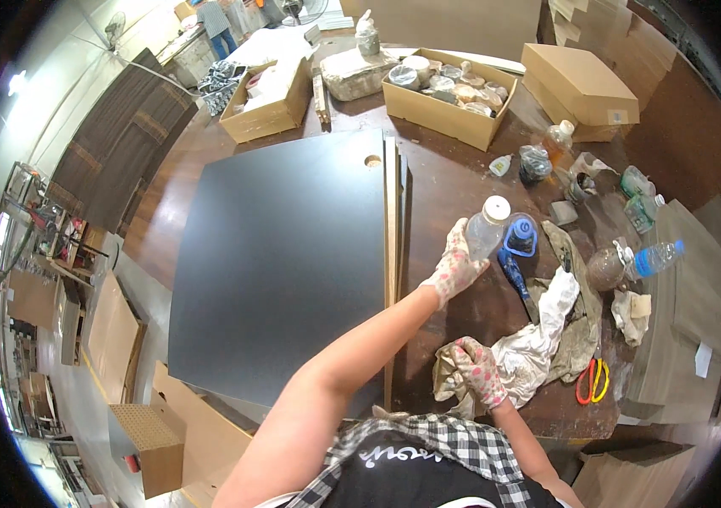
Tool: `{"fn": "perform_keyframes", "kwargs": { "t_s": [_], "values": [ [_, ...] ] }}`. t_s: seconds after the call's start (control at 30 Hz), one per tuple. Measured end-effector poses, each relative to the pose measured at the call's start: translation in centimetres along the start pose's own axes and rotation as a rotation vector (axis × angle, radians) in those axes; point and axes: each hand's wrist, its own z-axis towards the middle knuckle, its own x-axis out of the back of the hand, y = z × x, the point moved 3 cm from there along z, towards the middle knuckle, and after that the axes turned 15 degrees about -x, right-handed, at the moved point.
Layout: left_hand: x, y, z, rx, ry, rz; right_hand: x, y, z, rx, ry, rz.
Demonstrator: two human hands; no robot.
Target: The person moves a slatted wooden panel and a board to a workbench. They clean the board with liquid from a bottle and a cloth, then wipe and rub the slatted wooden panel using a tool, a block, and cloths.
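Bottle (484,234), clear, tilted, white cap (496,208)

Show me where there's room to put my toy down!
It's bare on the wide flat dark-grey board and on the glossy brown table between that board and the clear white-capped plastic bottle in the left hand. Right of the bottle it's crowded with a stained white cloth and red and yellow looped handles.

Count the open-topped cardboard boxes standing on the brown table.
2. A smaller open-topped box stands toward the far edge, on the left; a larger open-topped box, packed with round items, stands to its right. Others behind them may be hidden.
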Motion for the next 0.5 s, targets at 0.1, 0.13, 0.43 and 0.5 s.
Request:
{"fn": "perform_keyframes", "kwargs": {
  "t_s": [0.1, 0.13, 0.43, 0.5],
  "values": [
    [6.7, 4.4, -2.2, -0.194, -0.039, 0.137, -0.3, -0.7, 1.1, 0.007, 0.002, 0.0],
    [9.6, 5.3, -3.5, -0.293, 0.04, 0.15, -0.4, -1.0, 1.3, -0.059, -0.059, 0.053],
    [27.5, 2.9, -17.9, 0.191, -0.064, 1.095, -0.8, -3.8, 3.8, -0.067, 0.022, 0.666],
    [29.1, 2.7, -20.4, 0.208, -0.08, 1.141, -0.3, -9.2, 3.1, 0.081, 0.017, 0.329]
  ]
}}
